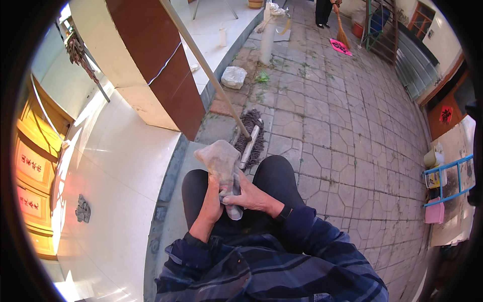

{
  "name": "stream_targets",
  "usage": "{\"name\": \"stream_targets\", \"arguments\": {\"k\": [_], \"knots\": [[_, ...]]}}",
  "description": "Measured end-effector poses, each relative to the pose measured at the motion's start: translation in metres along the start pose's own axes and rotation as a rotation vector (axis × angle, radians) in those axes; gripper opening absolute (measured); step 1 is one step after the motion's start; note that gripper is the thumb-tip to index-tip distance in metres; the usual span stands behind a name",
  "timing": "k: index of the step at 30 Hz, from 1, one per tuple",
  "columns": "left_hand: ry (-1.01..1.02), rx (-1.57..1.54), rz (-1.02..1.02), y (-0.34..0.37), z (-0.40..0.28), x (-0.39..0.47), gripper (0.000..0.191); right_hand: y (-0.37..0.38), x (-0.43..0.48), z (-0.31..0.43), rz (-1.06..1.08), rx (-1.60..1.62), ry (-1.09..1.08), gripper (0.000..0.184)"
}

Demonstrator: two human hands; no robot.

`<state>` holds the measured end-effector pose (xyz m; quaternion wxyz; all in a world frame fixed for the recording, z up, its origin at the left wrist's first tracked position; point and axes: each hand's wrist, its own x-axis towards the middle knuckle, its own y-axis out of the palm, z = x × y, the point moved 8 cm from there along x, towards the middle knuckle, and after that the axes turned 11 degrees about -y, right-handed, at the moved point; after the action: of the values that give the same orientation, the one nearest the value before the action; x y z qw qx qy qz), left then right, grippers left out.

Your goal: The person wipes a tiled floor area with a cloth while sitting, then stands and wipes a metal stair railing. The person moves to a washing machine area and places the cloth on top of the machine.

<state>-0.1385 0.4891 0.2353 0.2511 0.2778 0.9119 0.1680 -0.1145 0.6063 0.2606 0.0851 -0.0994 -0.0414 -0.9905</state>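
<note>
A damp-looking greyish-beige cloth is bunched between my hands above my lap. My left hand grips its left side near the lower part. From the right, my right hand closes on it, with the thumb laid across the front. Below my right thumb hangs a paler end of the cloth. Just beyond my knees a mop with dark grey strands rests on the paving. Its long pole slants up to the left. Parts of my left fingers are hidden by the cloth.
A brown-and-cream pillar rises ahead to the left. A grey rag lies on the tiled porch floor. Beyond the mop are a white stone and a wrapped standpipe. Farther off, a person holds a broom beside pink paper.
</note>
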Motion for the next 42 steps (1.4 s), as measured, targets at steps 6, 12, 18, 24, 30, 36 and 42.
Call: {"name": "stream_targets", "arguments": {"k": [6,12,18,24,30,36,42], "knots": [[0.016,0.148,0.104,0.033,-0.013,-0.022,0.091,0.001,-0.005,0.006,-0.027,0.078,-0.058,0.104],[0.091,0.402,0.090,0.048,-0.057,-0.067,0.095,-0.010,-0.001,0.008,-0.164,0.301,0.061,0.059],[0.464,0.410,-0.291,-0.012,-0.140,-0.155,0.065,-0.045,-0.003,0.043,-0.277,0.276,-0.009,0.039],[0.527,0.551,-0.751,-0.109,-0.150,-0.238,0.036,-0.115,-0.015,0.070,-0.471,0.107,-0.066,0.035],[0.486,0.727,-1.080,-0.176,-0.123,-0.309,0.030,-0.146,-0.034,0.117,-0.499,-0.150,-0.137,0.038],[0.546,0.743,-1.183,-0.192,-0.112,-0.338,0.027,-0.153,-0.008,0.129,-0.351,-0.335,-0.012,0.043],[0.518,0.793,-1.271,-0.195,-0.101,-0.362,0.026,-0.112,0.065,0.077,0.023,-0.470,0.054,0.047]]}}
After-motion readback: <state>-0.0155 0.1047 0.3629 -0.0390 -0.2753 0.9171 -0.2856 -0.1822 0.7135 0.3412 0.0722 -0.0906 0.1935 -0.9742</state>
